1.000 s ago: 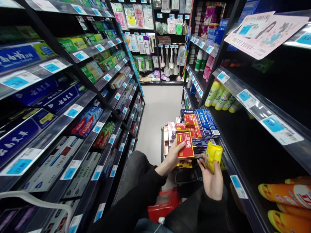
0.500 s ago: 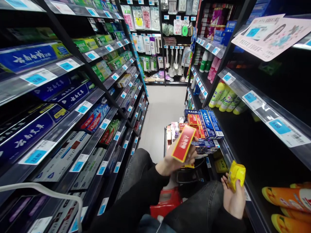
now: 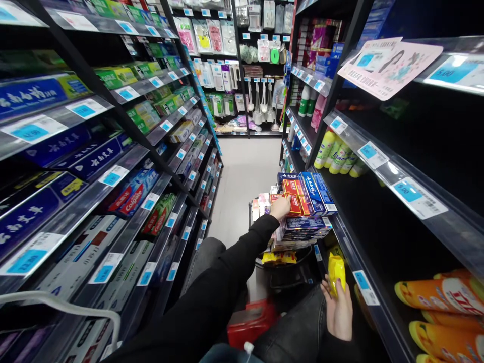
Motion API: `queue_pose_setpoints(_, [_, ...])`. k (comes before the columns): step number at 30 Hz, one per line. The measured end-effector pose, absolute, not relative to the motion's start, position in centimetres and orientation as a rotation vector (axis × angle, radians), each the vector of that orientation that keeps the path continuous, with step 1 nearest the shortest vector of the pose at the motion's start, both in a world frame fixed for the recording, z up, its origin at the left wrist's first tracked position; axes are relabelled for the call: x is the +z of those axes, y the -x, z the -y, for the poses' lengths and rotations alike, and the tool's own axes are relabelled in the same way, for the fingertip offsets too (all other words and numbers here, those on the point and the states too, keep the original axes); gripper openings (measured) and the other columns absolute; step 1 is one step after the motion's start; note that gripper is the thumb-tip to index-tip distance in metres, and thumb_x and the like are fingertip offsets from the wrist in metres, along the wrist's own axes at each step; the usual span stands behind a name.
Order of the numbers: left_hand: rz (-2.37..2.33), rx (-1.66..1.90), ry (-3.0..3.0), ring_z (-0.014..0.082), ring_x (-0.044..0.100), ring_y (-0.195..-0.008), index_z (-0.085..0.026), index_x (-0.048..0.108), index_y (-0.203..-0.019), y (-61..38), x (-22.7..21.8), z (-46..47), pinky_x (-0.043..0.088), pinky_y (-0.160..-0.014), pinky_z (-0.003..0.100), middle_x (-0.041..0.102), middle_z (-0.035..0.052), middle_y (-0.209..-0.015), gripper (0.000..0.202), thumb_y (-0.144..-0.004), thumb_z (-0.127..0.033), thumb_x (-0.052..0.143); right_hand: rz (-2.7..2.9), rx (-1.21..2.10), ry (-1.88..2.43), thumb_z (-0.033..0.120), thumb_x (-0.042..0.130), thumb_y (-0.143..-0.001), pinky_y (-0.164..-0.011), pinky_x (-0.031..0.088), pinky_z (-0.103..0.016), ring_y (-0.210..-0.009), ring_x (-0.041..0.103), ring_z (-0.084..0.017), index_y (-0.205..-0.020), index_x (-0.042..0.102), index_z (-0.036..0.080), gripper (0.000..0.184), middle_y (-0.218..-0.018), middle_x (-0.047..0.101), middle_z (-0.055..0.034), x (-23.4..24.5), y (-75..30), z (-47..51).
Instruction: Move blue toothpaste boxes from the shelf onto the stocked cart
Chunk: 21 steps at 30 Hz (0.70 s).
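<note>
My left hand (image 3: 280,206) reaches forward to a loaded basket, its fingers closed at the near left end of a red box (image 3: 294,205) on top of the stack. The box lies beside other red boxes and a dark blue box (image 3: 314,189). My right hand (image 3: 338,307), at the lower right by the shelf, grips a yellow soft packet (image 3: 336,269) between thumb and fingers. Beneath the stacked boxes, more yellow packets (image 3: 279,257) show at the front of the black basket (image 3: 298,269).
Toothpaste shelves (image 3: 124,174) line the left side. At right, a dark shelf holds orange bottles (image 3: 438,297) and yellow-green bottles (image 3: 336,154). A red object (image 3: 251,322) sits low between my knees. A white curved bar (image 3: 75,307) crosses the lower left. Grey floor (image 3: 242,161) runs ahead.
My left hand has moved forward and brought the red box down onto the stack. The right hand still holds the yellow packet. The whole view has shifted slightly.
</note>
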<state>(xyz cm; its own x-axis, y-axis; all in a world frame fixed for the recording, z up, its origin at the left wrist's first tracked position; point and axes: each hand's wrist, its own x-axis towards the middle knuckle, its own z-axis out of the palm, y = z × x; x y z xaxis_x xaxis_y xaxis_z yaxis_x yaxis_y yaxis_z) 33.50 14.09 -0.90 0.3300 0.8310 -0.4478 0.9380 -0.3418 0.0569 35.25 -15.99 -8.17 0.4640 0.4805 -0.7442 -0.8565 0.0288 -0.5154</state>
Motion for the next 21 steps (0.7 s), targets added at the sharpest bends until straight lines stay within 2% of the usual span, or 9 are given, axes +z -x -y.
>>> queue_pose_setpoints(3, [-1.614, -0.568, -2.295, 0.0257, 0.060, -0.094, -0.010, 0.049, -0.118, -33.7, -1.9, -14.4, 0.046, -0.076, 0.036, 0.054, 0.0204, -0.108, 0.052, -0.093, -0.038, 0.012, -0.434, 1.095, 1.137, 0.049, 0.065, -0.067, -0.076, 0.054, -0.035, -0.078, 0.062, -0.017, -0.094, 0.060, 0.028, 0.035, -0.092, 0.063, -0.0021, -8.6, -35.3, 16.2])
queue_pose_setpoints(7, [-1.646, -0.607, -2.296, 0.0257, 0.059, -0.095, -0.011, 0.050, -0.118, -34.2, -2.4, -14.3, 0.046, -0.077, 0.036, 0.054, 0.0196, -0.110, 0.053, -0.093, -0.041, 0.014, -0.383, 1.096, 1.138, 0.049, 0.062, -0.069, -0.078, 0.054, -0.041, -0.080, 0.063, -0.021, -0.089, 0.062, 0.034, 0.024, -0.093, 0.063, -0.0050, -10.0, -35.2, 16.5])
queue_pose_setpoints(12, [-1.709, -0.572, -2.294, 0.0243, 0.059, -0.098, -0.005, 0.054, -0.109, -34.8, -2.3, -13.8, 0.045, -0.080, 0.032, 0.057, 0.0213, -0.106, 0.060, -0.093, -0.047, 0.015, -0.236, 1.075, 1.128, 0.042, 0.054, -0.077, -0.068, 0.057, -0.038, -0.078, 0.066, -0.023, -0.092, 0.063, 0.038, 0.018, -0.091, 0.065, -0.0048, -13.3, -34.6, 17.1])
queue_pose_setpoints(15, [-1.762, -0.532, -2.295, 0.0262, 0.059, -0.097, -0.003, 0.055, -0.104, -34.9, -2.0, -13.7, 0.046, -0.080, 0.033, 0.059, 0.0215, -0.101, 0.062, -0.091, -0.051, 0.019, -0.120, 1.055, 1.096, 0.038, 0.051, -0.081, -0.064, 0.058, -0.033, -0.077, 0.066, -0.022, -0.094, 0.062, 0.039, 0.018, -0.090, 0.067, -0.0037, -15.0, -34.6, 17.3])
queue_pose_setpoints(21, [-1.818, -0.486, -2.298, 0.0283, 0.059, -0.097, -0.003, 0.054, -0.105, -34.9, -1.8, -13.7, 0.045, -0.080, 0.035, 0.060, 0.0210, -0.102, 0.054, -0.089, -0.050, 0.032, -0.055, 1.085, 1.110, 0.039, 0.050, -0.083, -0.068, 0.056, -0.031, -0.077, 0.066, -0.021, -0.097, 0.059, 0.032, 0.018, -0.090, 0.065, -0.0032, -13.1, -34.3, 16.6])
